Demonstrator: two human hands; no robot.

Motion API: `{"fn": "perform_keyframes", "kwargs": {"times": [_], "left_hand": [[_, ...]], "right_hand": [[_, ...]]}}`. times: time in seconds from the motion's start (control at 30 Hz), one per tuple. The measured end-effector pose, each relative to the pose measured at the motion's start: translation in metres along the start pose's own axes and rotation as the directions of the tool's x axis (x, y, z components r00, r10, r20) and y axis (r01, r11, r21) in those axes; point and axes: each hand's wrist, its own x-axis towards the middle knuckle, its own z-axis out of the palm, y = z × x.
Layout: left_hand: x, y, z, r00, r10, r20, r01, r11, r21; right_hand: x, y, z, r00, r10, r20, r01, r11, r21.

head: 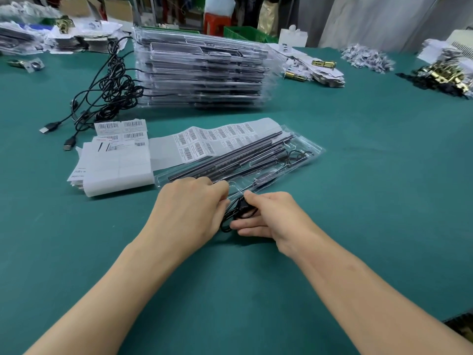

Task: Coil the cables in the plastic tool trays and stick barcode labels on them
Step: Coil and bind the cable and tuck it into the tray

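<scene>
Coiling the black cable [234, 216] is the step in hand, near the middle of the green table [371, 213]. You hold a small bundle of its loops between both hands, just in front of the near edge of the clear plastic tray [307, 160]. The tray lies slantwise and carries long black rods [230, 157].

Your left hand [189, 208] has its fingers curled in over the left side of the loops and appears to grip them, though its fingertips are hidden. Your right hand [268, 216] pinches the loops with the thumb above and half-bent fingers below. One strand runs from the bundle up into the tray.

The coil looks almost gathered. No label shows on the tray, so the sticking step is judged not yet done.

The next move calls for seating the coil in the tray's near compartment while keeping the loops pressed together, since they may spring apart. It then calls for peeling one label from the barcode label strip [210, 142], which lies along the tray's far left side.

Farther off stand a stack of filled trays [202, 73] and, to its left, a tangle of loose USB cables [112, 85]. Label sheets [115, 170] lie left of the tray.
</scene>
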Motion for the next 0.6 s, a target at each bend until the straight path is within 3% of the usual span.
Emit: {"fn": "perform_keyframes", "kwargs": {"times": [0.6], "left_hand": [[-0.0008,0.0082,0.0027,0.996,-0.084,0.002,0.084,0.995,0.060]], "right_hand": [[0.0058,0.0009,0.0006,0.999,0.024,-0.042,-0.021,0.998,0.052]]}}
